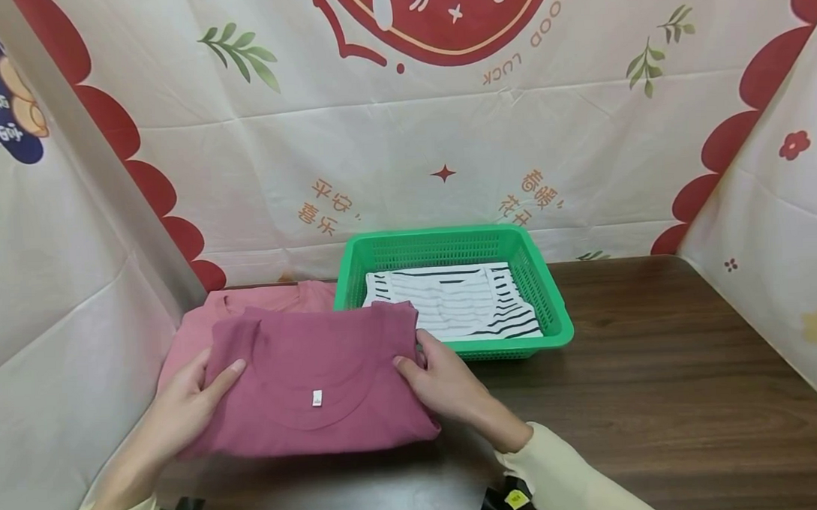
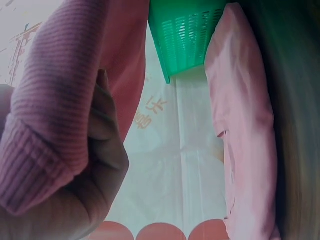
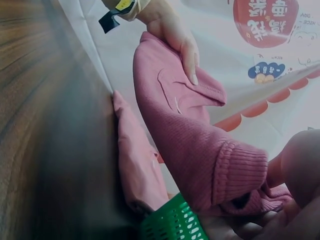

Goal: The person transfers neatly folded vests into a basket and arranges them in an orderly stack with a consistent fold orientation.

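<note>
A folded mauve-pink shirt (image 1: 311,356) with a white neck label is held up above the table between both hands. My left hand (image 1: 189,401) grips its left side, thumb on top and fingers underneath. On the opposite side my right hand (image 1: 446,377) pinches the fabric, thumb over the front. In the right wrist view the shirt (image 3: 175,120) bends along its length, a ribbed cuff near the right fingers. Behind it lies a lighter pink folded garment (image 1: 195,322), partly covered in the head view. A green basket (image 1: 553,332) holds a white-and-black striped garment (image 1: 444,299).
The dark wooden table (image 1: 656,381) extends to the right of the basket. A printed cloth backdrop (image 1: 405,150) stands behind, and cloth walls close in the left and right sides. The basket's near left corner is hidden by the held shirt.
</note>
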Available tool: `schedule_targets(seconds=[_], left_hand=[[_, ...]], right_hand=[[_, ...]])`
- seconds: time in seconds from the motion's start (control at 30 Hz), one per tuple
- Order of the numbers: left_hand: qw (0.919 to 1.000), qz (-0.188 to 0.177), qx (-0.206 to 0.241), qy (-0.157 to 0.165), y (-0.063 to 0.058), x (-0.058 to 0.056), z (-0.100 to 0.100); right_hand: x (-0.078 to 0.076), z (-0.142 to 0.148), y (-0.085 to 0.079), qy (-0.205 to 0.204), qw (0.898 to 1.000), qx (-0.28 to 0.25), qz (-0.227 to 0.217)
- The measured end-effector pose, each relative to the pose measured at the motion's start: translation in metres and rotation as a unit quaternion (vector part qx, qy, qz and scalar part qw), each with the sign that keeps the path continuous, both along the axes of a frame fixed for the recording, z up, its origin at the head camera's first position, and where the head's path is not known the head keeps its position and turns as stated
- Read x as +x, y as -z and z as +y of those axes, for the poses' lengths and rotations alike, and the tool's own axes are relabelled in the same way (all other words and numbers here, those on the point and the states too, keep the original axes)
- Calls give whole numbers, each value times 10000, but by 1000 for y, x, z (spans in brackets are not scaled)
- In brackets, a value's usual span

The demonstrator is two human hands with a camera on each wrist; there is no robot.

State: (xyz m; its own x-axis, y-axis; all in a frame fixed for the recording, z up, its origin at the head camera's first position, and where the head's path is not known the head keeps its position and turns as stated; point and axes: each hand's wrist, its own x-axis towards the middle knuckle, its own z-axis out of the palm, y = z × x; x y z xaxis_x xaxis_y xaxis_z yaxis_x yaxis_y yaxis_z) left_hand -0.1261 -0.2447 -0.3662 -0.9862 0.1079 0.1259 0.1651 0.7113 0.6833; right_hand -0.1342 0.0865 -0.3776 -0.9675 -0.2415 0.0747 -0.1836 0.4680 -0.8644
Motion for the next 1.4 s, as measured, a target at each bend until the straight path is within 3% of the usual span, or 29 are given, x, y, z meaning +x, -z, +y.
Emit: schedule_targets(seconds=[0.4, 0.73, 1.03, 1.2, 1.4], left_hand=[[10000, 35, 29, 50, -4, -9, 16], [9996, 90, 244, 118, -4, -24, 34], [9977, 157, 481, 454, -8, -40, 57], [9959, 160, 666, 593, -9, -47, 65], [9954, 67, 785, 544, -12, -51, 71]], right_hand=[[-2, 13, -7, 304, 9994, -61, -168], [-7, 27, -14, 494, 9972, -389, -413], [-9, 42, -26, 662, 9975, -87, -251], [-13, 48, -21, 731, 9968, -8, -325], [-15, 55, -23, 761, 9968, 15, -235]])
